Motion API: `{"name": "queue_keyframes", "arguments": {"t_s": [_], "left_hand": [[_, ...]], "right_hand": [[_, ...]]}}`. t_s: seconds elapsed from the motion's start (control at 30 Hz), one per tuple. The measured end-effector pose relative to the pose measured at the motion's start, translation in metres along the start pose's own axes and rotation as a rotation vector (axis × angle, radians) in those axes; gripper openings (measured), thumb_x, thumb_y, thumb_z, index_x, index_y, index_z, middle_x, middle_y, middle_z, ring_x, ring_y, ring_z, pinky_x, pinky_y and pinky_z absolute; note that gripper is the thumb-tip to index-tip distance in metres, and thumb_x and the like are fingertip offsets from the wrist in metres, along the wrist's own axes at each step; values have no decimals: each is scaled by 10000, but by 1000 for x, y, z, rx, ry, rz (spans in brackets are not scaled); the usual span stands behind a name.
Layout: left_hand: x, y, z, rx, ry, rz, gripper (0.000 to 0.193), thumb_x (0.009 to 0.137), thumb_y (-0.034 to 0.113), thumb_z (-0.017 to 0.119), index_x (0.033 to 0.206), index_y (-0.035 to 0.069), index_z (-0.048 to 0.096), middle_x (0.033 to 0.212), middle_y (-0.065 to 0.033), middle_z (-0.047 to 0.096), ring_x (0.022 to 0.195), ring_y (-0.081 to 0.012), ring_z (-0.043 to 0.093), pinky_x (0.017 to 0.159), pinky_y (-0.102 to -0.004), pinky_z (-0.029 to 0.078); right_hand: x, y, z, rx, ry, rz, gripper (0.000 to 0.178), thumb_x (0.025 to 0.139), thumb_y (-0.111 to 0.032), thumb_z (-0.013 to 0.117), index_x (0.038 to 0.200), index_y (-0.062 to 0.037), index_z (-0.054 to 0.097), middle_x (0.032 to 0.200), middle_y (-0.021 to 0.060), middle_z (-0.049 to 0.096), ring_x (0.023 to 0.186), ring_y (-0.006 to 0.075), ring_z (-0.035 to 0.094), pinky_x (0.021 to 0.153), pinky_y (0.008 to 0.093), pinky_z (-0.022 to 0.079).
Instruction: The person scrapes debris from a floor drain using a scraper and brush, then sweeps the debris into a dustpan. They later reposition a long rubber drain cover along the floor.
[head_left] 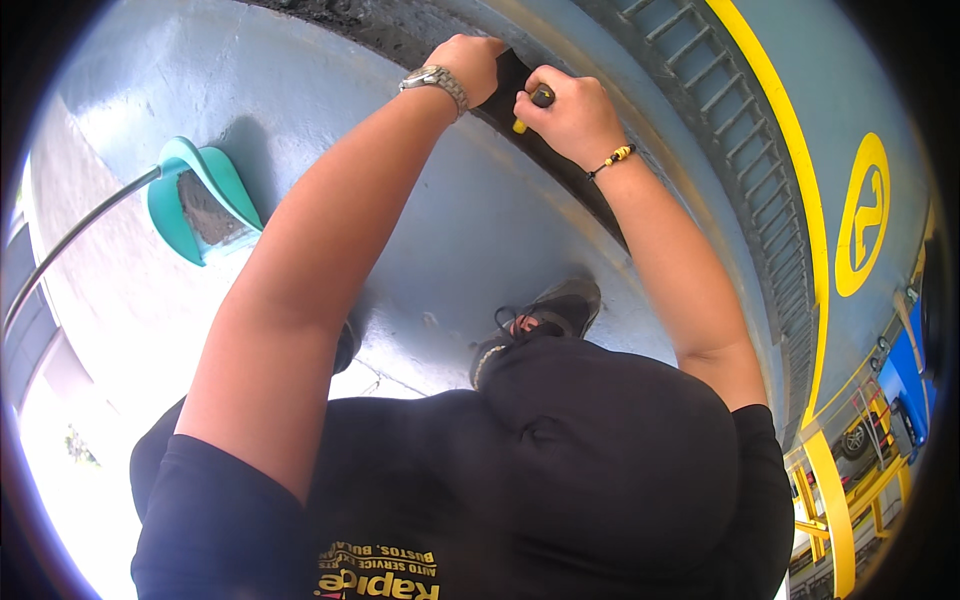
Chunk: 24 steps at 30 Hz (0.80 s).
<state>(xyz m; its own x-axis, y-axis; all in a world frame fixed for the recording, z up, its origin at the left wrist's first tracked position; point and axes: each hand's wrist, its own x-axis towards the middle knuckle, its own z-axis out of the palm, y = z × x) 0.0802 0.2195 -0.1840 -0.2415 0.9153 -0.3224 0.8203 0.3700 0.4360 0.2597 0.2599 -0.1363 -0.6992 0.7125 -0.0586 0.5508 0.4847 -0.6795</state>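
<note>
My right hand (pixel 578 118) is closed round the black-and-yellow handle (pixel 542 96) of a tool. The tool's working end cannot be made out. It is over a long dark channel (pixel 570 172) in the grey floor. Just to the left, my left hand (pixel 474 66), with a metal watch at the wrist, is curled at the same channel. Its fingertips are turned away, so what they grip, if anything, is hidden. Dark dirt (pixel 345 22) lines the channel's far left stretch.
On the left stands a teal dustpan (pixel 170 215) with a long metal handle (pixel 85 225), holding dark dirt. A metal grate (pixel 722 103) runs along the right, beside a yellow line (pixel 795 130). My shoe (pixel 570 305) is close to the channel. Yellow metal frames (pixel 870 490) stand farther right.
</note>
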Motion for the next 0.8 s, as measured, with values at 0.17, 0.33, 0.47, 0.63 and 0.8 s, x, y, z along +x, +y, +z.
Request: {"name": "queue_keyframes", "arguments": {"t_s": [0.17, 0.33, 0.47, 0.63, 0.8], "left_hand": [[-4, -10, 0, -20, 37, -9, 314, 796, 89, 579, 1100, 82, 660, 1012, -184, 694, 969, -378, 652, 874, -455, 527], [-3, -14, -8, 39, 4, -11, 300, 796, 93, 579, 1084, 96, 663, 992, -182, 695, 966, -375, 652, 865, -453, 530], [5, -18, -5, 37, 40, 4, 285, 795, 97, 576, 1065, 107, 664, 973, -183, 695, 957, -373, 654, 857, -456, 531], [8, -17, -4, 18, 62, 13, 291, 791, 94, 575, 1066, 108, 666, 968, -181, 697, 948, -373, 657, 861, -459, 528], [3, -31, -8, 49, 61, -47, 303, 797, 87, 570, 1083, 110, 667, 998, -189, 693, 974, -371, 653, 868, -456, 528]], "right_hand": [[-20, -11, -39, 119, 95, 80, 165, 794, -221, 698, 829, -60, 678, 623, 119, 654, 545, 287, 633, 543, 351, 502], [-56, 14, -57, 33, 32, 179, 155, 794, -199, 710, 814, -50, 671, 613, 125, 646, 530, 278, 635, 524, 336, 492], [-26, 10, -24, 55, 23, 91, 172, 789, -214, 704, 802, -47, 664, 637, 127, 663, 568, 294, 651, 553, 353, 513], [15, -10, -2, 65, 29, -53, 220, 773, -266, 690, 800, -50, 662, 621, 121, 659, 576, 310, 637, 576, 370, 516], [2, -25, -44, 98, -28, 117, 241, 775, -288, 697, 812, -50, 675, 626, 136, 657, 560, 309, 620, 579, 374, 513]]}}
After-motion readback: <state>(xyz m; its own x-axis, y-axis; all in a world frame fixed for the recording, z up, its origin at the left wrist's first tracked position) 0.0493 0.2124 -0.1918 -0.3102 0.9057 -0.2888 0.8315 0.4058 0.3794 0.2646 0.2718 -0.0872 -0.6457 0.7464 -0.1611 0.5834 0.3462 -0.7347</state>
